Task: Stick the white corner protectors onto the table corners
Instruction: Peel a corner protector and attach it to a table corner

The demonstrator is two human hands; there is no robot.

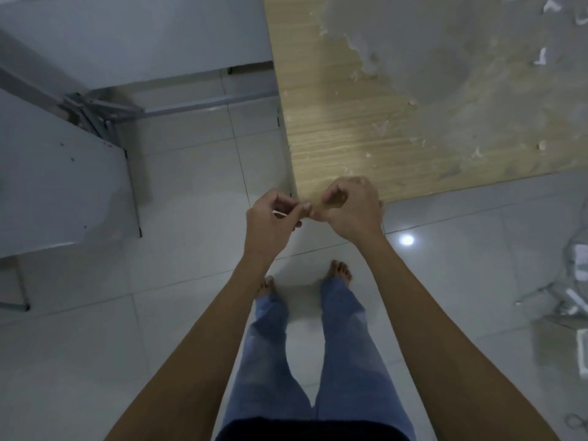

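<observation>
Both forearms are reaching out over the floor toward the near tabletop (pixel 366 128) corner.
Left hand (pixel 270 222) fingers are pinching a thin white strip (pixel 280 213), possibly backing; right hand (pixel 353 208) is curling closed at the corner, contents hidden. No fitted protector is showing; spare white protectors (pixel 541 57) are lying well apart.

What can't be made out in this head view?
- Table corner: covered by both hands; whether a protector sits on it is hidden.
- White sliver in the left hand: too small to identify.
- Right hand grip: fingers curl over any contents.
- White bits on the tabletop: too blurred.
</observation>
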